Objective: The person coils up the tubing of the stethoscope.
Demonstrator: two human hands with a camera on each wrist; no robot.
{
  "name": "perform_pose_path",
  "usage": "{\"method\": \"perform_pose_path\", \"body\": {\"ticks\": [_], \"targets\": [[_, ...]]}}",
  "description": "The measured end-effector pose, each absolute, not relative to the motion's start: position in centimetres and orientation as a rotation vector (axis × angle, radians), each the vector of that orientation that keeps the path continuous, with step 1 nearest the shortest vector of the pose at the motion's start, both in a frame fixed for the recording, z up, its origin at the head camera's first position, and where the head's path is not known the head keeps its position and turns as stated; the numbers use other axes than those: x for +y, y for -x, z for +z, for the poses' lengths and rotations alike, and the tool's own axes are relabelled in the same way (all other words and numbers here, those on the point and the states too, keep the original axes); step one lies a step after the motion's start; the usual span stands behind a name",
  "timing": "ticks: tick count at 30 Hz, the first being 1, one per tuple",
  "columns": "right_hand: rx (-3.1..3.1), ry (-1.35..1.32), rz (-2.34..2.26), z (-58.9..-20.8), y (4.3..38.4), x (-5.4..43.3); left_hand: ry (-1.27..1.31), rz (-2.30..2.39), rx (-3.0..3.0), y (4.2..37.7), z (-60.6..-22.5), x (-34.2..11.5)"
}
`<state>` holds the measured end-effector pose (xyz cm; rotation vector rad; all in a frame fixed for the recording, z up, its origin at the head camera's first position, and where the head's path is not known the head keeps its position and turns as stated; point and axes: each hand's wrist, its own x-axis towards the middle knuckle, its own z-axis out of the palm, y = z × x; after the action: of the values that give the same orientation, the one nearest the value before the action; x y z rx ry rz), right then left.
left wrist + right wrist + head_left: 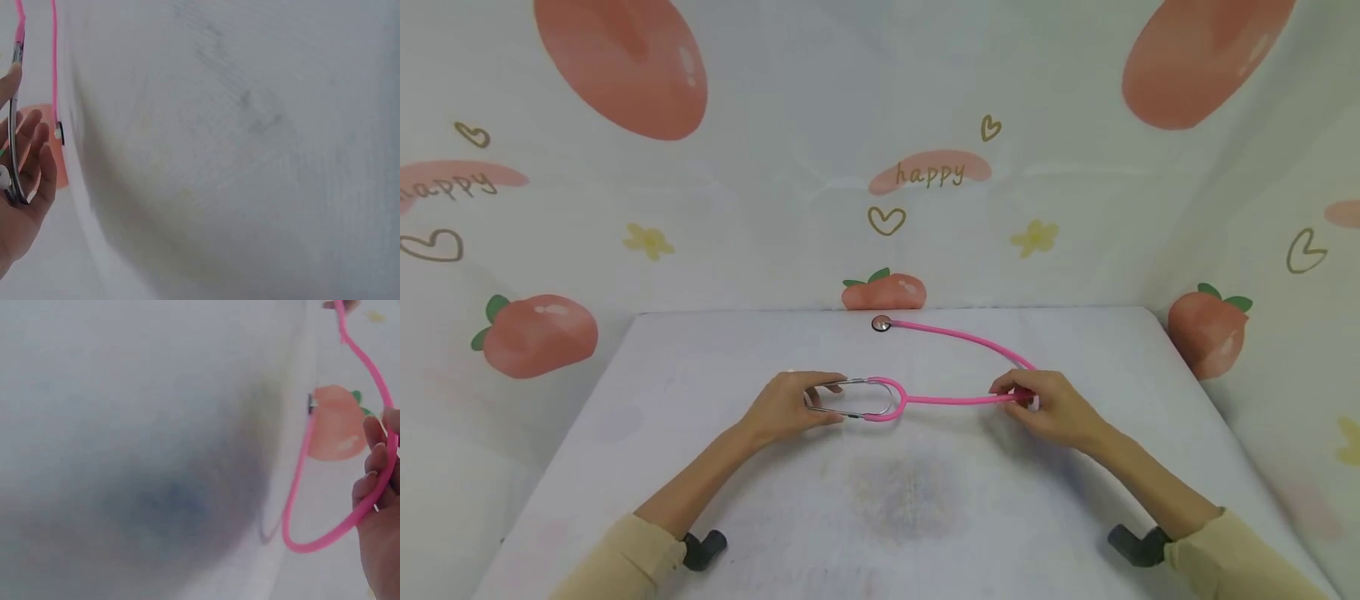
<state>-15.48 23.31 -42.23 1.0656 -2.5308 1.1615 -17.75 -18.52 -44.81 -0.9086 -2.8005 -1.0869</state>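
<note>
A stethoscope with pink tubing (953,401) is stretched between the two hands. My left hand (788,407) grips its silver ear tubes (850,382) between thumb and fingers, and the ear ends are hidden in the palm. On the other side, my right hand (1054,408) pinches the tubing some way past the Y-joint (904,398). Beyond that hand the tube curves back toward the far edge, where the round chest piece (881,323) lies. In the right wrist view, the pink tube (331,534) runs across the fingers and bends in a loop below them.
A white-covered table (895,492) spans the area under the hands, with a greyish stain near its middle. Behind it and at both sides hangs a pale cloth (775,217) printed with peaches, hearts and flowers. Dark wrist mounts (703,550) stick out from the beige sleeves.
</note>
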Motion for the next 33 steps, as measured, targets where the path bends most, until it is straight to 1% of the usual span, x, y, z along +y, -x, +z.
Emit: {"method": "perform_pose_path", "body": {"ticks": [3, 5, 13, 20, 24, 28, 33], "targets": [[-2.505, -1.045, 1.229, -39.9, 14.9, 22.5, 0.903, -1.086, -2.804, 17.9, -44.8, -18.4], [-2.512, -1.029, 1.273, -39.2, 14.9, 22.5, 0.9, -1.083, -2.814, 18.0, -44.9, -18.3], [-2.569, -1.002, 1.382, -40.7, 16.8, 23.9, 0.965, -1.131, -2.835, 18.2, -44.5, -18.0], [-2.532, -1.031, 1.368, -39.3, 16.9, 23.4, 1.06, -1.149, -2.832, 18.3, -43.8, -17.7], [-2.567, -0.948, 1.339, -38.7, 17.1, 23.1, 1.08, -1.142, -2.823, 18.5, -43.8, -17.4], [-2.613, -0.888, 1.364, -38.9, 18.1, 23.5, 1.085, -1.134, -2.806, 18.6, -43.9, -17.0], [-2.614, -0.953, 1.459, -38.8, 19.3, 24.1, 1.076, -1.156, -2.794, 18.3, -44.0, -16.4]]}}
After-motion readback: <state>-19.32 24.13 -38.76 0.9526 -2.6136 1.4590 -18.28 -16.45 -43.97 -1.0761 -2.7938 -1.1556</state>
